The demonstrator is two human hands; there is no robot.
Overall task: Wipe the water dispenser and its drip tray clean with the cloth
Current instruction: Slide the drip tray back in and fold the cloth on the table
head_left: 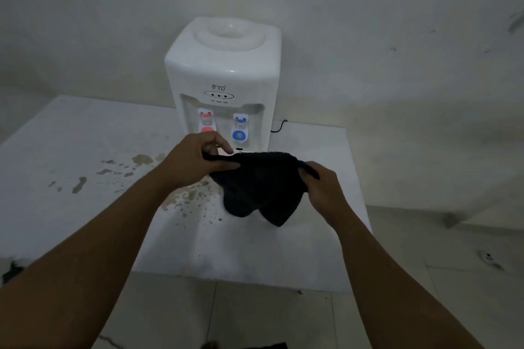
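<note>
A white tabletop water dispenser (226,65) stands at the back of a white table (71,150), with a red tap on the left and a blue tap (239,133) on the right. In front of it, a dark cloth (258,187) hangs stretched between both hands. My left hand (195,159) pinches its left corner and my right hand (323,190) grips its right edge. The cloth and my hands hide the drip tray; only a thin white strip shows above the cloth.
Brownish stains and splashes (192,195) mark the table left of and below the cloth. A black power cord (279,126) trails right from the dispenser's base. A plain wall stands close behind, and tiled floor lies below the table's front edge.
</note>
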